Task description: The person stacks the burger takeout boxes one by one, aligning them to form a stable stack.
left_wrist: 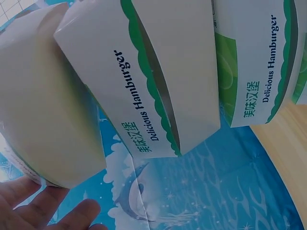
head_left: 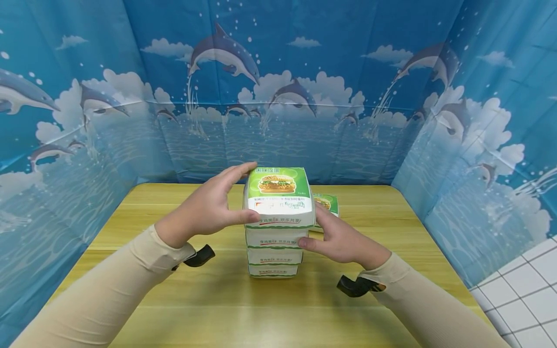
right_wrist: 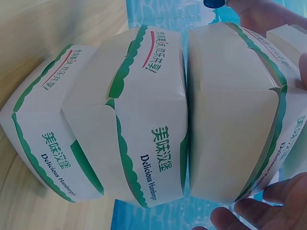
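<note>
Several white and green paper hamburger boxes stand in one stack on the table. My left hand point(head_left: 209, 205) grips the top hamburger box point(head_left: 278, 193), thumb at its front face and fingers round the far side. In the left wrist view, this top box point(left_wrist: 53, 105) tilts against the second hamburger box point(left_wrist: 158, 72), with a wedge of space between them. My right hand point(head_left: 344, 239) holds the second box by its right side, thumb on the front. In the right wrist view, its fingers point(right_wrist: 254, 211) lie along that box's edge. Lower boxes point(right_wrist: 144, 105) sit slightly askew.
Another hamburger box point(head_left: 326, 203) lies on the wooden table point(head_left: 196, 304), behind the stack to the right. A blue dolphin-print curtain point(head_left: 278, 130) surrounds the table's back and sides. White floor tiles point(head_left: 526, 285) show at the lower right.
</note>
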`<state>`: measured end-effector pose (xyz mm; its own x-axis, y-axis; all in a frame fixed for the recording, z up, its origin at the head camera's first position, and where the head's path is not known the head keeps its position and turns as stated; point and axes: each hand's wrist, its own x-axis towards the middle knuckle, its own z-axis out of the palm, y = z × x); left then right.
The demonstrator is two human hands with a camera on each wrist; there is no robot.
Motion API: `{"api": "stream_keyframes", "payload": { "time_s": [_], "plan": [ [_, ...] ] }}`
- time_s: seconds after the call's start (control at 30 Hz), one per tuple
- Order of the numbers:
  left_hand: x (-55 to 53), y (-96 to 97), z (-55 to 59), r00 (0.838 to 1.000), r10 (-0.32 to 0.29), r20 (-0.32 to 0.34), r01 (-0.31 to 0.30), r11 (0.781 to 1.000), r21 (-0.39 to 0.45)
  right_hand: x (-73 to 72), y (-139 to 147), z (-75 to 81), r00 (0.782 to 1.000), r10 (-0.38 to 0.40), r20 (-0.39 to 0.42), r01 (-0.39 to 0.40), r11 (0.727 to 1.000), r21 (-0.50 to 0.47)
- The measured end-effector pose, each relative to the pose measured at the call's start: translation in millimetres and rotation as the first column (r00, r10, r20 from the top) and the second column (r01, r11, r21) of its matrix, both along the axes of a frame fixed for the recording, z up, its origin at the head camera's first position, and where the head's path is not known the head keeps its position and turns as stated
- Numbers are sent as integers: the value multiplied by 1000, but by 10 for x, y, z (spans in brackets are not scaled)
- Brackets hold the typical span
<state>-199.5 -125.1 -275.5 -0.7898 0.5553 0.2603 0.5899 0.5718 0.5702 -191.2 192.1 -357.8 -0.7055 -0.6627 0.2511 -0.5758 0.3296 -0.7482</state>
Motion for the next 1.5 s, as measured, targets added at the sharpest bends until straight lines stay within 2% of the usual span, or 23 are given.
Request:
{"api": "stream_keyframes", "payload": {
  "time_s": [0.6,1.5],
  "plan": [
    [-36,1,-47,999,-26,40,26,1000,-1,-9,5,-16,1000,5,14,-5,1000,-4],
    [-58,-5,-94,998,-38,52,36,999,29,-17,10,-29,1000,-7,22,7,1000,8]
  ]
}}
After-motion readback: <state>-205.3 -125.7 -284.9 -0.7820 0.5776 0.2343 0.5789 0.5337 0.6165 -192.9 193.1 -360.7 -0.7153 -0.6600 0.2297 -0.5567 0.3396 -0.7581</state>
